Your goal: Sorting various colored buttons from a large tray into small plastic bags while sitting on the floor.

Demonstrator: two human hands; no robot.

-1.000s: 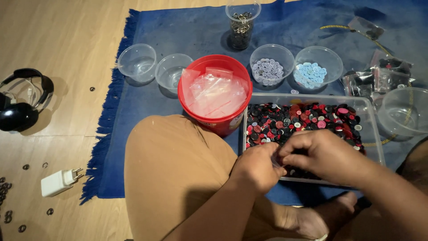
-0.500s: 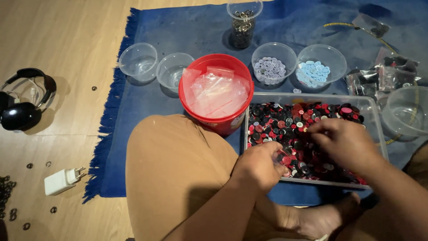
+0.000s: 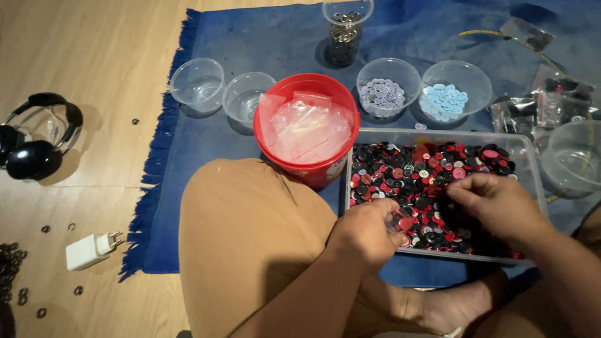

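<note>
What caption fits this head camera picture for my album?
Two hands, left hand and right hand, pick through red and black buttons in a clear tray.

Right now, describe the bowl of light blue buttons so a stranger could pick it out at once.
Start at the red bucket on the blue rug. Two clear round bowls sit to its right, behind the clear tray of red and black buttons. The bowl of light blue buttons is the farther right one; its neighbour holds pale lilac-grey ones.
</note>
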